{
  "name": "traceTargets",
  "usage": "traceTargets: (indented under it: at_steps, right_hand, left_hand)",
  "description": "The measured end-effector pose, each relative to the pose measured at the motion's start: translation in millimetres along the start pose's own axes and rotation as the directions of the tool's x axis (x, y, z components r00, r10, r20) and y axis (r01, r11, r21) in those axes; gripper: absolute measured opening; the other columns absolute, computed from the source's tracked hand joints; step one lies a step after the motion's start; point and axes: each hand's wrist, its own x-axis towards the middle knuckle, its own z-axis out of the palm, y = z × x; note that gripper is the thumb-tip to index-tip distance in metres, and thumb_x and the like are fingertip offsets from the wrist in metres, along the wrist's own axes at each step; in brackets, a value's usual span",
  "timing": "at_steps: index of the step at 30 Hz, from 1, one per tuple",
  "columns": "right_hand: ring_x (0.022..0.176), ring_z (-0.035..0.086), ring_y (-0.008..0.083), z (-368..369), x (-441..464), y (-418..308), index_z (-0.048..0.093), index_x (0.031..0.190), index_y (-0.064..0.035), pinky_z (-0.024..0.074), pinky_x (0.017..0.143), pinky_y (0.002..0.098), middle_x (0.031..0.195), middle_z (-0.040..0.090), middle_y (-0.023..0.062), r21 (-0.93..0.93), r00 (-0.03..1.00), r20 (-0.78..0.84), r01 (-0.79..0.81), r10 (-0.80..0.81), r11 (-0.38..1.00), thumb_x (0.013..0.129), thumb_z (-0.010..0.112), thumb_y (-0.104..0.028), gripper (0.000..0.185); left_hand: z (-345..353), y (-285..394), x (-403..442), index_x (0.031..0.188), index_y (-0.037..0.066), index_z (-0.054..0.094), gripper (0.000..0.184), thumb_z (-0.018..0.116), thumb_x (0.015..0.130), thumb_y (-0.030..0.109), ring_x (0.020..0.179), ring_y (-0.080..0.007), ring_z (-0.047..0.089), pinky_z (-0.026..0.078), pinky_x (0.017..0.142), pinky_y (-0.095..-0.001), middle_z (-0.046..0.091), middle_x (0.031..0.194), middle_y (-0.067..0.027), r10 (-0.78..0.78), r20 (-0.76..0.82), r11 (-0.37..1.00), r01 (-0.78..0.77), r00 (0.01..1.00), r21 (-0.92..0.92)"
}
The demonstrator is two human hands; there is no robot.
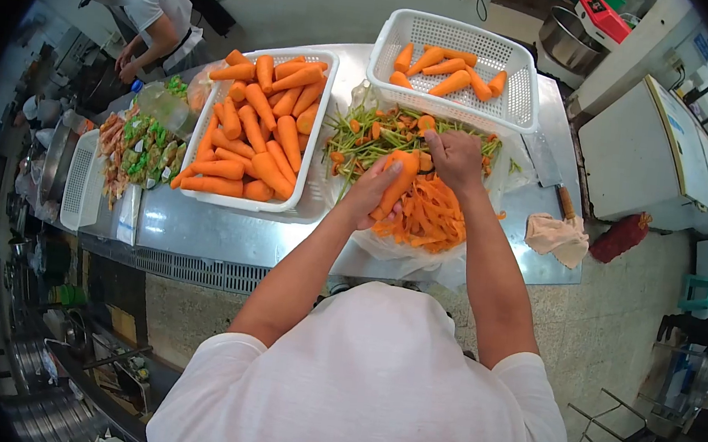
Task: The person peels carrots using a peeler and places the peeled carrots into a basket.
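My left hand [371, 190] is wrapped round a thick orange carrot [398, 183], holding it tilted above a heap of peelings. Closed in a fist, my right hand [460, 159] grips what looks like a peeler [425, 171]; only a small dark part shows at the carrot's side, the rest hidden by the fingers. Beneath both hands lie long orange carrot peelings [431, 216] on a clear plastic sheet. Behind them spread green stalks and cut carrot tops [362, 132].
A white basket [313, 162] heaped with carrots stands left; another [388, 41] with several carrots is at the back. A cleaver [545, 160] and a cloth [558, 238] lie right. Green-and-brown vegetables [143, 150] sit far left, near another person [157, 10].
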Motion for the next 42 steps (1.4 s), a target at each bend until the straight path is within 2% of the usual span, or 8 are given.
traceTargets:
  at_steps: [10,12,15,18,22,28,30,42]
  right_hand:
    - [0.071,0.058,0.0319,7.6,-3.3,-6.8,0.063,0.064,-0.0076,0.0377,0.073,0.0438,0.064,0.059,0.0095,0.146,0.996,0.011,0.091,-0.094,0.985,0.1,0.055,-0.042,0.05]
    - [0.069,0.058,0.0326,6.4,6.4,0.6,0.063,0.063,-0.0069,0.0382,0.074,0.043,0.064,0.059,0.0102,-0.045,0.985,0.163,-0.05,0.057,0.998,0.099,0.056,-0.04,0.05]
    - [0.067,0.059,0.0329,-5.7,10.3,-5.8,0.062,0.061,-0.0051,0.0379,0.074,0.0429,0.063,0.06,0.0117,0.151,0.969,0.172,-0.204,0.178,0.967,0.098,0.056,-0.039,0.051]
    - [0.061,0.057,0.0341,7.8,8.7,-15.7,0.061,0.06,-0.0031,0.0389,0.067,0.0441,0.061,0.058,0.0137,0.263,0.987,-0.004,0.154,-0.158,0.952,0.098,0.057,-0.039,0.052]
    - [0.057,0.055,0.0355,7.2,13.5,-1.9,0.06,0.061,-0.0026,0.0387,0.059,0.0466,0.06,0.057,0.0152,0.021,0.997,0.075,-0.024,0.022,0.999,0.098,0.057,-0.04,0.053]
    - [0.057,0.055,0.0368,14.8,4.3,1.4,0.06,0.063,-0.0013,0.0397,0.057,0.0478,0.06,0.056,0.0169,0.339,0.998,0.027,0.045,-0.058,0.94,0.097,0.059,-0.037,0.049]
    - [0.056,0.056,0.0367,5.8,8.3,2.4,0.059,0.063,-0.0008,0.0407,0.057,0.0471,0.06,0.056,0.0174,0.107,0.973,0.173,-0.171,0.151,0.979,0.097,0.058,-0.038,0.051]
    - [0.06,0.058,0.0374,9.9,5.9,-15.4,0.062,0.063,-0.0038,0.0412,0.062,0.0478,0.06,0.057,0.0156,0.236,0.998,0.055,-0.001,-0.012,0.972,0.099,0.052,-0.042,0.054]
  left_hand:
    - [-14.9,4.5,-0.1,0.133,0.014,0.042,0.055,0.058,0.099,0.054,0.061,-0.0148,0.062,0.053,0.048,-0.0275,0.057,0.108,-0.0066,0.066,0.031,0.997,-0.067,0.997,0.024]
    - [-17.0,4.5,-3.2,0.132,0.015,0.042,0.053,0.057,0.099,0.054,0.061,-0.0152,0.062,0.053,0.048,-0.0273,0.057,0.106,-0.0072,0.041,0.06,0.999,-0.042,0.997,0.013]
    - [-4.6,12.7,-9.0,0.132,0.014,0.042,0.051,0.055,0.101,0.053,0.061,-0.0156,0.062,0.053,0.047,-0.0269,0.06,0.101,-0.0082,0.065,0.013,0.997,-0.065,0.998,0.035]
    - [-2.5,10.5,-8.6,0.131,0.014,0.043,0.049,0.054,0.102,0.051,0.06,-0.0157,0.061,0.052,0.047,-0.0265,0.062,0.093,-0.0088,0.111,-0.059,0.992,-0.107,0.992,0.062]
    - [-2.8,11.3,-4.8,0.131,0.013,0.044,0.047,0.053,0.102,0.05,0.059,-0.0158,0.061,0.051,0.045,-0.0266,0.063,0.09,-0.0093,0.118,-0.035,0.992,-0.12,0.992,-0.049]
    - [-19.1,8.5,5.8,0.131,0.013,0.043,0.053,0.06,0.098,0.051,0.056,-0.0163,0.061,0.051,0.044,-0.0271,0.063,0.093,-0.0096,0.0,0.021,1.0,0.0,1.0,-0.012]
    - [-10.9,10.8,-3.2,0.128,0.012,0.043,0.048,0.061,0.099,0.046,0.056,-0.0161,0.06,0.051,0.045,-0.028,0.062,0.098,-0.0099,0.06,0.005,0.998,-0.06,0.998,0.028]
    - [-18.0,3.2,5.0,0.133,0.014,0.041,0.048,0.059,0.1,0.044,0.066,-0.0188,0.065,0.057,0.055,-0.0309,0.062,0.101,-0.0107,0.073,0.014,0.993,-0.071,0.997,-0.092]
